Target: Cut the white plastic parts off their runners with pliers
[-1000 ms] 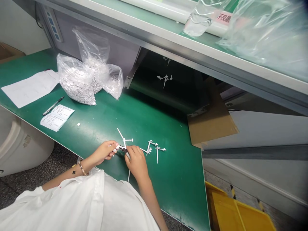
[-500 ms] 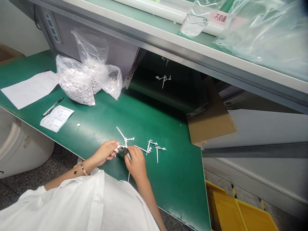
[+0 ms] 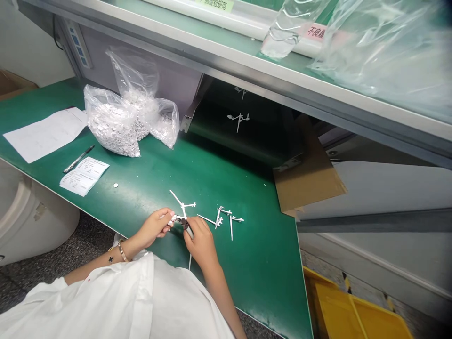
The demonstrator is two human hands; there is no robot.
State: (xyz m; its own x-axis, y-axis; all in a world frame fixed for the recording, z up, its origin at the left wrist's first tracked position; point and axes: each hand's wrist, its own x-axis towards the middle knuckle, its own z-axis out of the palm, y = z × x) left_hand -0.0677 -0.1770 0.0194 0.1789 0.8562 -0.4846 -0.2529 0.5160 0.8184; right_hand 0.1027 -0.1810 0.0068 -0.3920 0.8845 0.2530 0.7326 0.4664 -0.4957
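Note:
My left hand pinches a white plastic sprue whose thin arms stick up over the green table. My right hand is closed around a small cutter, its dark tip touching the sprue between both hands. Two more white sprues lie on the mat just to the right of my hands. A tiny white part lies alone to the left.
Three clear bags of small white parts stand at the back left. Near them lie a paper sheet, a pen and a printed slip. A dark conveyor carries another sprue. Cardboard and a yellow bin are at the right.
Both hands stay together at the sprue with only small shifts. The camera view has tilted slightly.

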